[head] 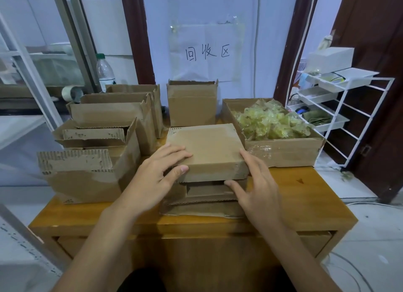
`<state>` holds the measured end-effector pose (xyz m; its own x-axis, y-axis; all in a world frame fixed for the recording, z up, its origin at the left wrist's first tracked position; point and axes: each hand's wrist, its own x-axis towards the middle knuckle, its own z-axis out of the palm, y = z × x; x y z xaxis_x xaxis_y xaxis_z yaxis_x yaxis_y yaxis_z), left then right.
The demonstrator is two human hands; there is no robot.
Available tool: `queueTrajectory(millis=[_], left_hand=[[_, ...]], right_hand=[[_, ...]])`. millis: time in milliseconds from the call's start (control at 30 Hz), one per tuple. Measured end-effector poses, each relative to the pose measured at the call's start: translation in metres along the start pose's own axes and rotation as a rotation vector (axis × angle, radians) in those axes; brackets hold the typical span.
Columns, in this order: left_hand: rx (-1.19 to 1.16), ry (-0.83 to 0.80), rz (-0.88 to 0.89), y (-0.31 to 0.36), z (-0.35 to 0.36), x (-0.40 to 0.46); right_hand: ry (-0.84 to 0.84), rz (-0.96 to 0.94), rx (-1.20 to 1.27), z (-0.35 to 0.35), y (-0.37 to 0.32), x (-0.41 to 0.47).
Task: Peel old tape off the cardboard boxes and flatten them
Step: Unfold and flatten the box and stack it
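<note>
The flattening step appears to be in hand. At the centre of the frame, the left hand [160, 171] is gripping the near left corner of a small cardboard box [207, 152], with the fingers lying over the top face and the thumb pressing against the front face. The right hand [255, 182] is resting with relaxed, spread fingers against the near right corner of the same box, the thumb reaching beneath its front edge; it is clamping nothing. The box is sitting on a collapsed piece of cardboard [202, 202] lying on the wooden table [305, 204].

No tape is readable on the visible faces of this box. The next move is judged to call for opening any remaining closed flaps and pressing the box down flat onto the cardboard beneath.

Open boxes [98, 152] are standing at the left of the frame, and another [192, 104] is standing behind the centre. At the right, a shallow box [283, 152] is holding crumpled yellowish tape [270, 123].

At upper centre, a paper sign [207, 51] on the wall is showing handwritten characters reading "回收区". A plastic bottle [105, 73] at upper left is carrying a label too small to read.
</note>
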<state>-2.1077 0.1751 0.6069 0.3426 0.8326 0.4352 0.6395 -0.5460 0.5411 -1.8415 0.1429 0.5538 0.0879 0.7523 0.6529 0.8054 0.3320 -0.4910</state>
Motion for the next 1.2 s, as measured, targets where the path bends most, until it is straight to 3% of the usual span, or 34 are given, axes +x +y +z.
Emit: queueTrajectory(millis=[433, 700, 1000, 1200], left_hand=[[0.120, -0.061, 0.009, -0.003, 0.002, -0.006], [0.022, -0.092, -0.020, 0.002, -0.006, -0.007], [-0.084, -0.263, -0.113, 0.009, -0.027, -0.003], [-0.182, -0.258, -0.123, 0.007, -0.028, 0.000]], right_hand=[[-0.015, -0.020, 0.080, 0.001, 0.000, -0.013], [-0.103, 0.070, 0.173, 0.001, 0.002, -0.022], [-0.030, 0.114, 0.254, -0.006, -0.010, -0.015], [-0.017, 0.201, 0.324, -0.006, -0.016, -0.013]])
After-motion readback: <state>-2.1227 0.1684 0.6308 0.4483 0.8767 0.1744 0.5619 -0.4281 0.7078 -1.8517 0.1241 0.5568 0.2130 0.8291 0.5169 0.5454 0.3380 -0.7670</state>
